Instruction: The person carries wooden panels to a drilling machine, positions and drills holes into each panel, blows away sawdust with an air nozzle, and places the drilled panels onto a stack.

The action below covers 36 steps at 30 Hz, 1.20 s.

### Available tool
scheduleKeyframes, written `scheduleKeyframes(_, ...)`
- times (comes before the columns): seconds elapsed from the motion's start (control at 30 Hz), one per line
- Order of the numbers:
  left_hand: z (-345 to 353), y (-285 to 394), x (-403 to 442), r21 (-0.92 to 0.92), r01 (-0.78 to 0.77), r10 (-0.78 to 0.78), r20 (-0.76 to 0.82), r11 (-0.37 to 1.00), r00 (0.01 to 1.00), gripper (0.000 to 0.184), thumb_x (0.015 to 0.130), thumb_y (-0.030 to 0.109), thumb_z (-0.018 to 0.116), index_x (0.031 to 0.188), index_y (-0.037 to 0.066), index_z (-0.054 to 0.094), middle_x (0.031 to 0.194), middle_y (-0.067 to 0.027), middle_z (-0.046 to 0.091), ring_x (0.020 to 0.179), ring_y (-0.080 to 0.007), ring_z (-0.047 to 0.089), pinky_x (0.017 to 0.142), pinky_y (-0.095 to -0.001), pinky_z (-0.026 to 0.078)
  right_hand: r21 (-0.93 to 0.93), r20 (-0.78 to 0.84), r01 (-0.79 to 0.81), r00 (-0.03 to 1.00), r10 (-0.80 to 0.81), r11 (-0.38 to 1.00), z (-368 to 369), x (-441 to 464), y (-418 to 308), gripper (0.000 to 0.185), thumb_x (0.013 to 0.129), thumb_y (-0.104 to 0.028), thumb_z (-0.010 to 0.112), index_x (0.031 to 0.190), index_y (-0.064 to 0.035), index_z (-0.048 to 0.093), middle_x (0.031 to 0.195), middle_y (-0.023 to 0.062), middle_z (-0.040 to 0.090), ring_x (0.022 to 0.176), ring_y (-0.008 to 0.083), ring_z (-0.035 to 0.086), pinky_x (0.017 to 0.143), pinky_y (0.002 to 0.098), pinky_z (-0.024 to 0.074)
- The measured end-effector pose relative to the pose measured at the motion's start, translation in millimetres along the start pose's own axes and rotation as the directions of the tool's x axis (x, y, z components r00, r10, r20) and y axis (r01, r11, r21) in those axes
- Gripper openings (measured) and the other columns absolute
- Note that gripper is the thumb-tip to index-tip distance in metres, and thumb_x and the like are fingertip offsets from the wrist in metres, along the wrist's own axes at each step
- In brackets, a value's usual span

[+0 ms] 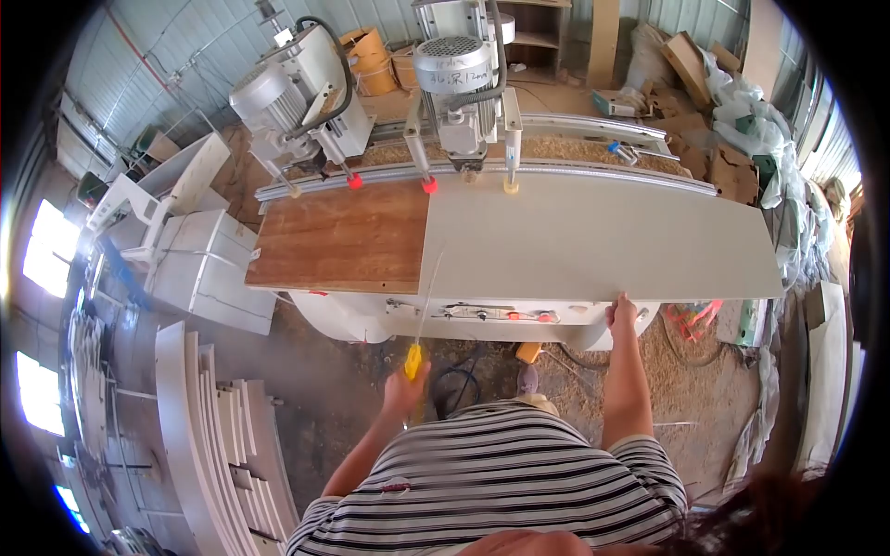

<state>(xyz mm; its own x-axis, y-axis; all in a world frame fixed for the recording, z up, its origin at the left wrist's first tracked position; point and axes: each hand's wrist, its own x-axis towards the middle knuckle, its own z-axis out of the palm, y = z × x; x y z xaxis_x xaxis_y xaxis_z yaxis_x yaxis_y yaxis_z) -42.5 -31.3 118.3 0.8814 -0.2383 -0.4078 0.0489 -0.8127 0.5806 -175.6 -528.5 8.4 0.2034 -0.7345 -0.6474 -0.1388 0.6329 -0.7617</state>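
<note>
My left hand [402,390] is wrapped round a yellow air blow gun [413,360]. Its long thin nozzle points up and away, reaching over the near edge of a pale grey panel [593,232]. My right hand [622,311] grips the front edge of that panel, right of its middle; the fingers beneath are partly hidden. The panel lies flat on the machine bed, against a brown wooden board [343,232] on its left. Both sit under the drilling machine's motor heads.
Two drill motors [454,69] [269,97] with red and yellow-tipped clamp rods stand behind the boards. Switches [514,316] line the machine's front. Stacked white panels [199,417] lean at lower left. Sawdust and hoses cover the floor. Cardboard and plastic sheeting [788,185] pile at right.
</note>
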Motion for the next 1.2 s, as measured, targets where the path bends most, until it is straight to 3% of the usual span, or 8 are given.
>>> scheduleKeyframes(0.23, 9.1, -2.3, -17.0, -0.06, -0.02, 0.018, -0.022, 0.998, 1.0, 0.055, 0.082, 0.051, 0.053, 0.089, -0.003, 0.061, 0.08, -0.0229, 0.062, 0.082, -0.0398, 0.06, 0.069, -0.0439, 0.046, 0.005, 0.075, -0.017, 0.997, 0.016, 1.0, -5.4, -10.0, -5.7, 0.043, 0.088, -0.046, 0.048, 0.064, -0.0106, 0.045, 0.049, 0.0017, 0.044, 0.039, 0.0133, 0.043, 0.033, 0.0222, 0.0326)
scheduleKeyframes(0.33, 11.6, -15.4, -15.4, -0.192, 0.082, -0.114, -0.164, 0.978, 0.98, 0.042, 0.083, 0.039, 0.058, 0.063, 0.001, 0.056, 0.051, -0.0038, 0.053, 0.046, -0.0163, 0.053, 0.048, -0.0336, 0.041, 0.045, 0.177, -0.029, 0.984, 0.021, 0.999, -15.0, -17.7, -8.2, 0.045, 0.084, -0.05, 0.052, 0.066, -0.0093, 0.048, 0.052, 0.0033, 0.048, 0.045, 0.0149, 0.049, 0.038, 0.0231, 0.0402)
scheduleKeyframes(0.43, -1.8, -18.0, -24.9, -0.638, 0.153, -0.236, -0.047, 0.755, 0.971, 0.039, 0.083, 0.038, 0.059, 0.067, 0.003, 0.057, 0.055, -0.0021, 0.053, 0.048, -0.0138, 0.053, 0.049, -0.0307, 0.041, 0.094, 0.095, -0.073, 0.993, 0.065, 0.993, -24.4, -13.8, -8.1, 0.048, 0.08, -0.054, 0.056, 0.07, -0.007, 0.049, 0.054, 0.0047, 0.05, 0.047, 0.0159, 0.051, 0.042, 0.0259, 0.0439)
scheduleKeyframes(0.57, -4.7, -43.5, -36.3, 0.045, 0.159, -0.163, 0.101, 0.986, 0.981, 0.033, 0.086, 0.034, 0.055, 0.067, 0.007, 0.053, 0.054, -0.0004, 0.048, 0.052, -0.0127, 0.052, 0.049, -0.028, 0.041, 0.093, 0.061, -0.064, 0.996, 0.059, 0.994, -49.8, 11.8, -5.4, 0.059, 0.076, -0.059, 0.057, 0.084, -0.0017, 0.049, 0.063, 0.0081, 0.054, 0.049, 0.0193, 0.052, 0.047, 0.0312, 0.0489)
scheduleKeyframes(0.67, -9.8, -48.4, -27.8, -0.705, 0.286, -0.339, 0.068, 0.649, 0.938, 0.029, 0.086, 0.039, 0.056, 0.089, 0.01, 0.052, 0.069, -0.0021, 0.053, 0.056, -0.0174, 0.053, 0.054, -0.0308, 0.046, 0.125, 0.04, -0.013, 0.999, 0.008, 0.992, -72.3, 34.6, -11.0, 0.06, 0.075, -0.058, 0.059, 0.089, -0.0007, 0.049, 0.072, 0.0099, 0.055, 0.057, 0.0205, 0.055, 0.052, 0.0318, 0.0503)
scheduleKeyframes(0.8, 9.8, -58.7, 31.1, -0.711, 0.461, -0.444, 0.231, 0.53, 0.866, 0.039, 0.084, 0.04, 0.058, 0.106, 0.012, 0.043, 0.1, -0.0088, 0.049, 0.063, -0.0239, 0.057, 0.057, -0.0392, 0.052, 0.229, -0.01, 0.022, 1.0, -0.02, 0.973, -100.0, 69.7, -30.2, 0.057, 0.076, -0.054, 0.06, 0.095, -0.001, 0.052, 0.078, 0.0092, 0.058, 0.063, 0.0189, 0.056, 0.057, 0.0312, 0.0503)
scheduleKeyframes(0.87, 25.8, -5.9, 45.1, -0.832, 0.325, -0.358, 0.165, 0.449, 0.919, 0.036, 0.085, 0.042, 0.056, 0.099, 0.01, 0.048, 0.076, -0.0042, 0.05, 0.056, -0.0167, 0.055, 0.046, -0.0275, 0.045, 0.284, -0.02, 0.031, 0.999, -0.026, 0.958, -111.5, 79.1, -46.8, 0.048, 0.082, -0.048, 0.057, 0.1, -0.0034, 0.054, 0.083, 0.0085, 0.059, 0.065, 0.0191, 0.056, 0.059, 0.0292, 0.0488)
scheduleKeyframes(1.2, 114.8, 51.5, 187.7, -0.976, 0.204, -0.36, 0.164, 0.077, 0.919, 0.019, 0.086, 0.013, 0.058, 0.099, 0.007, 0.046, 0.093, -0.0087, 0.053, 0.072, -0.0254, 0.059, 0.063, -0.0372, 0.054, 0.243, 0.121, -0.068, 0.992, 0.039, 0.968, -154.3, 93.0, -81.9, 0.027, 0.087, -0.032, 0.056, 0.1, -0.0085, 0.056, 0.087, 0.0033, 0.06, 0.079, 0.0166, 0.057, 0.065, 0.0284, 0.0503)
